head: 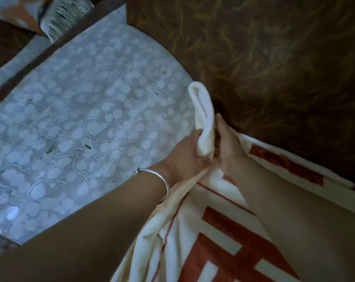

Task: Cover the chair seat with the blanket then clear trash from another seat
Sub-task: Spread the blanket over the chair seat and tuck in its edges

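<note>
Two bare hands meet at the back edge of a pale grey-blue chair seat (pixel 87 110), both closed on the same cream fleece blanket with rust-red block bands (pixel 219 245). The left hand (pixel 184 153) curls its fingers round a rolled, looped corner of the blanket, which stands up past the knuckles as a soft, thick, rounded fold. The right hand (pixel 227 143) grips the cloth just beside it, thumb pointing up along the fold; its fingertips are buried in the fabric and cannot be seen. A thin, smooth silver bangle (pixel 162 180) circles the left wrist.

The blanket looks plush and matte. It spreads from the hands toward the lower right, lying over the right part of the seat and running under both forearms, with a narrow red line and broad angular red shapes on the cream ground. Its lower edge is cut off by the frame, so the whole pattern cannot be read.

The seat's uncovered part is a glossy, embossed fabric of pale rounded blotches and fine wrinkled lines, with a curved rear edge. Several small dark green specks (pixel 50 148) lie scattered on it; they are too small to identify. Behind the seat rises a dark brown backrest (pixel 274 58) streaked with faint yellowish strands. At the upper left, beyond a dark brown strip, part of another seat and a shiny silvery crinkled thing (pixel 64 15) appear, blurred and cropped.
</note>
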Action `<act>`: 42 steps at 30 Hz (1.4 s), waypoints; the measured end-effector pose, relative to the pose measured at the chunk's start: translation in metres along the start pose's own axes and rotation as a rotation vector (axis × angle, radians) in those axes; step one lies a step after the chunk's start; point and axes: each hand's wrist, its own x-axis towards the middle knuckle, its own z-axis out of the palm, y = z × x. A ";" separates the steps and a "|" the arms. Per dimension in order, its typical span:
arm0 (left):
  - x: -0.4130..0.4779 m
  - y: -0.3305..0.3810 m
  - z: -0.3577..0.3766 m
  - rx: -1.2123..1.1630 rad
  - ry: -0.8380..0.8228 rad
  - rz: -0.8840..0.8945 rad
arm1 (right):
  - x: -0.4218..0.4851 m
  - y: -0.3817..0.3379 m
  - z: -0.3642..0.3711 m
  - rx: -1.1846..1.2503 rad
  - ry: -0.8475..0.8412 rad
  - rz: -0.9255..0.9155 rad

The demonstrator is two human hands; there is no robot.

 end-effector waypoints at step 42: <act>-0.003 -0.009 0.105 -1.029 -0.222 -0.353 | -0.004 -0.001 -0.054 -0.904 0.105 -0.022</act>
